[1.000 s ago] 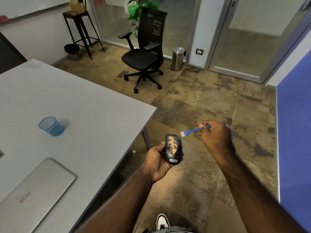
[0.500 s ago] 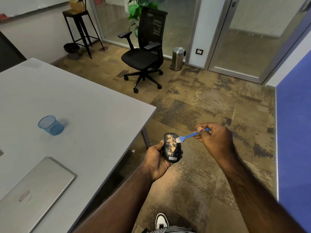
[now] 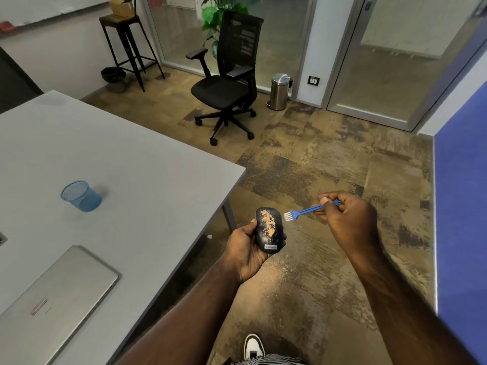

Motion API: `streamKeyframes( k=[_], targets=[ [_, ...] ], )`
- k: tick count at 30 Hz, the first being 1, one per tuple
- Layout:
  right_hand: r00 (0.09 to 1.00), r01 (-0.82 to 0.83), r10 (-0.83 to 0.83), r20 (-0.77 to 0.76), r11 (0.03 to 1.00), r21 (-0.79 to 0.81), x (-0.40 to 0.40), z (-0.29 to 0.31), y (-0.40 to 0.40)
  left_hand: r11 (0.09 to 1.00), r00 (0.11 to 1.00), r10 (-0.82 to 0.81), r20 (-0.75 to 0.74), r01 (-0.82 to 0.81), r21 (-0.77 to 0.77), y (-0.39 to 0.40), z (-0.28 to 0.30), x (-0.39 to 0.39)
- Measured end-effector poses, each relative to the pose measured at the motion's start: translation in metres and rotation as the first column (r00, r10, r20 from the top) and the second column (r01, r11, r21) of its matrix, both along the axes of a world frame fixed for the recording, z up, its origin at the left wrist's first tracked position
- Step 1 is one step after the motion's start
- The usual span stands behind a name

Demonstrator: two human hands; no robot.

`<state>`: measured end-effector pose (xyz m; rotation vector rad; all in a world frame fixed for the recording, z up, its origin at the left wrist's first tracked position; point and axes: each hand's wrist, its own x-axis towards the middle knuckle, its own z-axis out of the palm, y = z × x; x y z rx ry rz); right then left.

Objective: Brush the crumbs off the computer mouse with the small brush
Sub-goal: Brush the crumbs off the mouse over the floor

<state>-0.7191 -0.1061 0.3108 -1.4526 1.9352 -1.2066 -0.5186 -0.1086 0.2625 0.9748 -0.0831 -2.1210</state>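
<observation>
Nearest me, a white-and-black shoe (image 3: 253, 346) on the patterned floor (image 3: 329, 164). My left hand (image 3: 246, 248) is curled round the computer mouse (image 3: 270, 231), holding it off the table's right edge, above the floor. Mouse is dark, top up, orange crumbs (image 3: 268, 223) streaked along its middle, white label at the near end. My right hand (image 3: 347, 217) pinches the handle of the small brush (image 3: 303, 212), blue, white bristles pointing left, just beside the mouse's upper right edge, not touching it. On the grey table (image 3: 147, 164) to the left: closed silver laptop (image 3: 52, 299) at the near end, blue mesh cup (image 3: 81, 196) further back. Blue panel (image 3: 463, 206) on the right. Further off, a black office chair (image 3: 232, 75), steel pedal bin (image 3: 279, 91), black stool (image 3: 126, 40) with a box on it, a plant (image 3: 213, 14) behind the chair, glass doors.
</observation>
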Motion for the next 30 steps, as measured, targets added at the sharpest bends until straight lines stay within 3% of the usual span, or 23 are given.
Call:
streamKeyframes(
  k=[2,4,8,11,13,17,22,25,27,30],
  targets=[
    [0.993,-0.079,0.080,0.089,0.997,-0.008,0.002,0.001,0.001,1.000,1.000,0.003,-0.011,-0.003,0.003,-0.002,0.001,0.000],
    [0.992,-0.119,0.119,0.043,0.993,0.011,0.004,-0.002,0.002,1.000,1.000,0.011,-0.020,-0.011,0.008,-0.003,0.002,-0.001],
    [0.999,-0.016,0.016,-0.037,1.000,-0.014,-0.004,-0.005,0.002,1.000,0.999,0.020,-0.031,-0.019,0.011,-0.006,0.004,-0.001],
    [0.981,-0.151,0.155,0.112,0.987,-0.048,-0.001,-0.006,0.008,0.999,0.997,0.045,-0.059,-0.044,0.017,-0.008,0.004,-0.001],
    [0.979,-0.194,0.195,0.065,0.981,-0.023,0.004,-0.009,0.011,0.998,0.996,0.064,-0.067,-0.062,0.030,-0.009,0.003,-0.001],
    [0.999,-0.049,0.049,-0.008,0.999,-0.009,-0.005,-0.013,0.008,0.999,0.997,0.042,-0.063,-0.040,0.029,-0.009,0.003,0.001],
    [0.978,-0.193,0.195,0.078,0.981,-0.036,0.001,-0.012,0.015,0.995,0.990,0.098,-0.096,-0.094,0.044,-0.012,0.003,0.001],
    [0.994,-0.113,0.113,-0.003,0.994,-0.013,0.001,-0.014,0.012,0.998,0.994,0.066,-0.087,-0.064,0.029,-0.012,0.003,0.002],
    [0.997,-0.051,0.053,0.047,0.997,-0.055,-0.004,-0.012,0.009,0.999,0.996,0.043,-0.082,-0.042,0.018,-0.011,0.004,0.003],
    [0.985,-0.129,0.136,0.109,0.989,-0.065,0.000,-0.008,0.008,0.998,0.993,0.066,-0.093,-0.065,0.015,-0.012,0.003,0.003]
  ],
)
